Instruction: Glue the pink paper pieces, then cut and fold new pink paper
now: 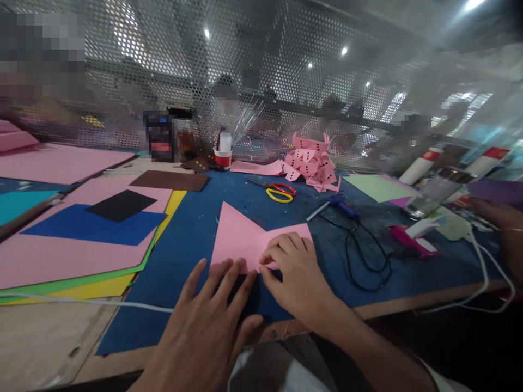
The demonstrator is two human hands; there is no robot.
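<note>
Blue table (183, 234), pink paper (239, 239) in right grip (300, 283)

A ceiling lamp (474, 4) is glaring above the right end of the perforated metal screen (286, 65). Below the screen, the blue desk (192, 228) is receiving dim light, soft shadow gathering beneath the left hand (212, 305). Behind the screen, figures are blurring into haze; mosaic blocks are masking patches, and wide-angle distortion is stretching shapes toward its ends.
</note>
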